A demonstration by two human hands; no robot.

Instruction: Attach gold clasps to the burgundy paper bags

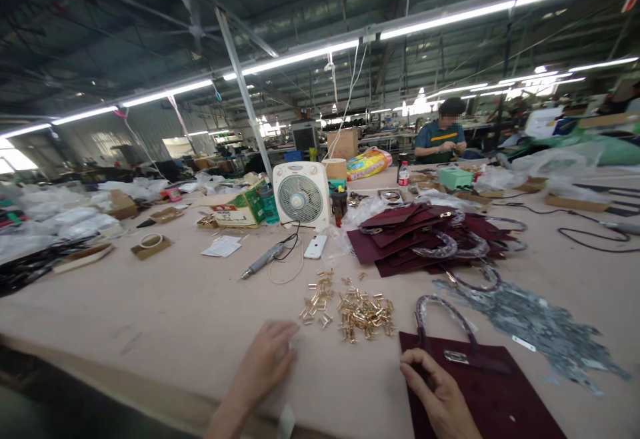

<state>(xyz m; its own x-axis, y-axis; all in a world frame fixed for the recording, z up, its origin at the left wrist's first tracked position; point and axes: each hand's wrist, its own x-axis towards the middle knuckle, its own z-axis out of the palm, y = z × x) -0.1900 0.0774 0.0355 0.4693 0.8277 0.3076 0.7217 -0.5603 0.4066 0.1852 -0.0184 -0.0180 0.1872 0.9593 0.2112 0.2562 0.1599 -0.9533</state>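
Observation:
My right hand [437, 392] is closed, with thumb and index fingertip together over the left edge of a dark maroon bag panel [485, 385]. Anything pinched there is hidden or too small to name. The panel lies flat, with a wrapped handle [445, 302] and a metal plate [456, 357] near its top. My left hand [267, 359], slightly blurred, hovers above or rests on the table with loosely bent fingers apart. Nothing shows in it. Just beyond its fingertips lie small gold metal fittings [365, 315] in loose piles.
Grey flat metal strips [545, 332] are spread at the right. Behind stand stacked maroon bag panels [430, 235], a white box fan [301, 195], a phone [315, 246] and a corded electric screwdriver [263, 260]. A co-worker [440, 133] sits across the table [150, 305].

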